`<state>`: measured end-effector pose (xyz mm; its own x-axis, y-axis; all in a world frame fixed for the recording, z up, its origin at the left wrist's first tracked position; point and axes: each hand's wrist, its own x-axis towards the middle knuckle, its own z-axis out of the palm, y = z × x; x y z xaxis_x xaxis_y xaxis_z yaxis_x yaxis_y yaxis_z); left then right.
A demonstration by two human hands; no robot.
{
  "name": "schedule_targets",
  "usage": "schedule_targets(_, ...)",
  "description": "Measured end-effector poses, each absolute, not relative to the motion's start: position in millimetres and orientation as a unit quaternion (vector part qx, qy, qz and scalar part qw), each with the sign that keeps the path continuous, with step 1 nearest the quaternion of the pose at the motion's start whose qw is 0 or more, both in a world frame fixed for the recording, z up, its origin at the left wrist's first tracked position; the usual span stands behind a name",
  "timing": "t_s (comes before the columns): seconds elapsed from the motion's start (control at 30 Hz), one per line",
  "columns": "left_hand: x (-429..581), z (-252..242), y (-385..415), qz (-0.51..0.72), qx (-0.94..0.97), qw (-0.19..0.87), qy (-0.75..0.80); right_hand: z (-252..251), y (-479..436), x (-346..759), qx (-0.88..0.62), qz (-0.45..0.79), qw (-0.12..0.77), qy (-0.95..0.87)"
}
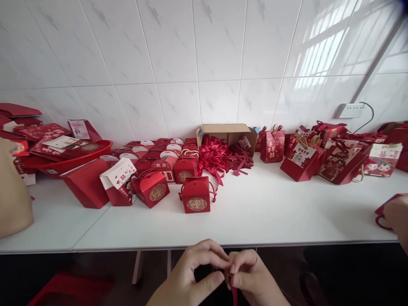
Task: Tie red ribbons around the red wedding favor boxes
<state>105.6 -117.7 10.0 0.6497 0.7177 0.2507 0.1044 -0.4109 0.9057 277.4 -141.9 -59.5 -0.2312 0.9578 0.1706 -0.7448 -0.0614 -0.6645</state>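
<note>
Below the front edge of the table, my two hands meet. My right hand (pixel 253 274) pinches a narrow red ribbon (pixel 235 296), which hangs down from its fingertips. My left hand (pixel 197 272) has its thumb apart from its fingers, and its fingertips touch those of the right hand. Nothing shows between the left thumb and fingers. On the table ahead stands a red gift box (pixel 196 197) with a gold round emblem and red cord loops at its sides. Behind it, a heap of red ribbons (pixel 213 155) spills out of a cardboard carton (pixel 227 128).
Rows of red boxes (pixel 153 153) stand left of the carton. Further left is a red basin (pixel 79 156) with flat boxes. Finished-looking gift bags (pixel 301 161) crowd the right. At the edges show another person's arm (pixel 14 191) and a hand (pixel 398 216) by a red box.
</note>
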Motion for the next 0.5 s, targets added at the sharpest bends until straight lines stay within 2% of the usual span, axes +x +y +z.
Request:
schedule_targets(0.23, 101, 8, -129, 0.360, 0.728, 0.487, 0.320, -54, -144, 270, -0.158, 0.743, 0.547, -0.353)
schedule_targets(0.5, 99, -8, -145, 0.378, 0.628, 0.603, 0.315, -46, -151, 270, -0.180, 0.779, 0.469, -0.376)
